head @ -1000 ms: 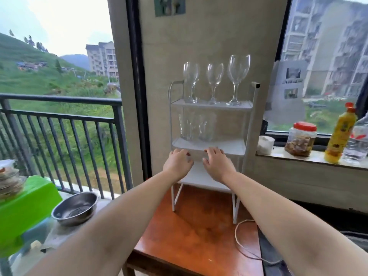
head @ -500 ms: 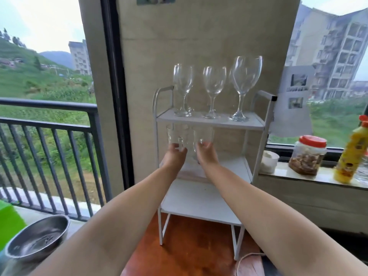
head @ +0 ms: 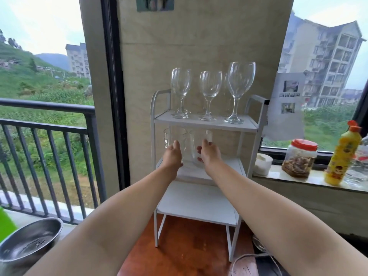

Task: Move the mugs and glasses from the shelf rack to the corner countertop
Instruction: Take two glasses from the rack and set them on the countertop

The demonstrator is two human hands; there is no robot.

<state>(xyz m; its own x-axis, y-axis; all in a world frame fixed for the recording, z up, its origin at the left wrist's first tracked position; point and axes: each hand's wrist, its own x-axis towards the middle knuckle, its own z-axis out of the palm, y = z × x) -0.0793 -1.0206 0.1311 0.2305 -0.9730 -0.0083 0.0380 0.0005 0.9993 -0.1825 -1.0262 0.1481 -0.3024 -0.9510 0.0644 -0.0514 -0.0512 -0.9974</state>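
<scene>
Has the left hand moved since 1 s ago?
Yes. The left hand rose from the middle shelf edge to a glass mug above it.

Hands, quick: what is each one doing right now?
Left hand: fingers curled round the left glass mug.
Right hand: fingers curled round the right glass mug.

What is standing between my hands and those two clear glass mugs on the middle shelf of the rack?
Nothing visible. The left hand already curls around the left mug, and the right hand around the right mug, both on the rack's middle shelf. The top shelf, carrying wine glasses, sits close overhead.
</scene>
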